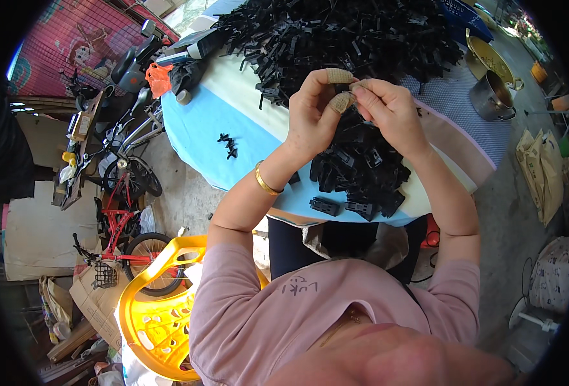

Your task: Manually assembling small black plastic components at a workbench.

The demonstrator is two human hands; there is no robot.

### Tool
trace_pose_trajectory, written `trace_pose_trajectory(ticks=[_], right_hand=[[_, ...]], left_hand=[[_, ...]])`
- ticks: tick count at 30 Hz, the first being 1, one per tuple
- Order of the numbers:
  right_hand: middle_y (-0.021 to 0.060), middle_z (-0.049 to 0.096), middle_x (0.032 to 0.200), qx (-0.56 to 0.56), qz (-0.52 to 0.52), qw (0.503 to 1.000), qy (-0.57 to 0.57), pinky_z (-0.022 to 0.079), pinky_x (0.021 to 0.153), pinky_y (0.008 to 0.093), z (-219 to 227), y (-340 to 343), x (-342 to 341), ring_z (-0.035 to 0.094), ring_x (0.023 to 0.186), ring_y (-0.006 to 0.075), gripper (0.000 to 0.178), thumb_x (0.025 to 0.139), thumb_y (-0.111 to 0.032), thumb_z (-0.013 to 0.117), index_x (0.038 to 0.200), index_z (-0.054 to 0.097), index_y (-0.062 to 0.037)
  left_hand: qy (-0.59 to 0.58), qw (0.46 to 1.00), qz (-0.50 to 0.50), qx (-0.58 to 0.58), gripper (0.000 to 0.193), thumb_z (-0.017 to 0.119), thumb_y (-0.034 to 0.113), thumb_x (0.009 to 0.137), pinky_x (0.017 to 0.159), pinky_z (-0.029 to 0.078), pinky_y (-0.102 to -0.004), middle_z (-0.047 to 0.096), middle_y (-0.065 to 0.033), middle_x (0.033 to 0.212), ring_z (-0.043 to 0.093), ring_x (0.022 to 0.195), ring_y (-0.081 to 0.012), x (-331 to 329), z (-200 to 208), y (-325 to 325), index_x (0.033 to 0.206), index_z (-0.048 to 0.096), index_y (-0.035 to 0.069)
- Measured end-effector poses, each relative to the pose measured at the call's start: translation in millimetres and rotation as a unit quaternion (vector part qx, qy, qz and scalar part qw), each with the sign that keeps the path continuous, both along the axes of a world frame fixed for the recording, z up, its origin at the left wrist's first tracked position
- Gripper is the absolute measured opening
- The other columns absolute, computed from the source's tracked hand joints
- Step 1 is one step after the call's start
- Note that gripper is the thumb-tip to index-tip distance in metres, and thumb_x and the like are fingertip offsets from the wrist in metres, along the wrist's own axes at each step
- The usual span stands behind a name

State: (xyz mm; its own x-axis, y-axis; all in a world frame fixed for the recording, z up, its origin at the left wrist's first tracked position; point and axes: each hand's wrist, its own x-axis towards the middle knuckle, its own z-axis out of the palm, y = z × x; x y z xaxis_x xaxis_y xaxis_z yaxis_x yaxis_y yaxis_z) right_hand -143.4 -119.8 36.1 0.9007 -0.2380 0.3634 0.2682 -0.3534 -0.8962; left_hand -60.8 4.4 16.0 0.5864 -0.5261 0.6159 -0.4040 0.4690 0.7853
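Note:
My left hand [312, 119] and my right hand [395, 114] meet over the near half of a cloth-covered table [201, 138]. Beige wraps [340, 103] cover the thumb and index finger of the left hand. Both hands are closed in a pinch, fingertips almost touching; what is between them is too small and hidden to make out. Just below them lies a heap of black plastic parts [358, 168], partly covered by the hands. A far larger mound of black plastic pieces [342, 38] spreads beyond. Several tiny black pieces [228, 146] lie apart on the blue cloth at left.
Metal pots [492, 96] stand right of the table, beside a patterned mat [452, 90]. An orange plastic bag [159, 80] and a tape roll [183, 97] sit at its left edge. A yellow plastic chair [152, 309] and red bicycle [120, 225] are at left.

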Motion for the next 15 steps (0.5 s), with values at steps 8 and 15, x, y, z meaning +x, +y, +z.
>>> trace_pose_trajectory(ticks=[8, 15], right_hand=[[-0.0025, 0.048, 0.061, -0.042, 0.004, 0.996, -0.078, 0.033, 0.049, 0.0169, -4, -2, -2, 0.042, 0.055, 0.0027, 0.016, 0.090, -0.011, 0.047, 0.089, 0.058, -0.0004], [-0.0024, 0.048, 0.060, -0.041, -0.018, 0.998, -0.051, 0.033, 0.048, 0.0167, -3, 4, -2, 0.042, 0.053, 0.0029, 0.016, 0.090, -0.011, 0.047, 0.088, 0.059, 0.0000]], left_hand=[[0.069, 0.994, -0.079, -0.007, 0.025, 0.052, -0.005, 0.083, 0.075, 0.045, -0.0198, 0.056, -0.0085, 0.104, 0.053, 0.087, -0.0078, -3, 10, -2, 0.107, 0.045, -0.001], [0.011, 0.999, -0.028, 0.020, 0.024, 0.051, -0.005, 0.083, 0.081, 0.047, -0.0250, 0.055, -0.0139, 0.105, 0.056, 0.090, -0.0145, 3, -4, 1, 0.106, 0.045, -0.001]])
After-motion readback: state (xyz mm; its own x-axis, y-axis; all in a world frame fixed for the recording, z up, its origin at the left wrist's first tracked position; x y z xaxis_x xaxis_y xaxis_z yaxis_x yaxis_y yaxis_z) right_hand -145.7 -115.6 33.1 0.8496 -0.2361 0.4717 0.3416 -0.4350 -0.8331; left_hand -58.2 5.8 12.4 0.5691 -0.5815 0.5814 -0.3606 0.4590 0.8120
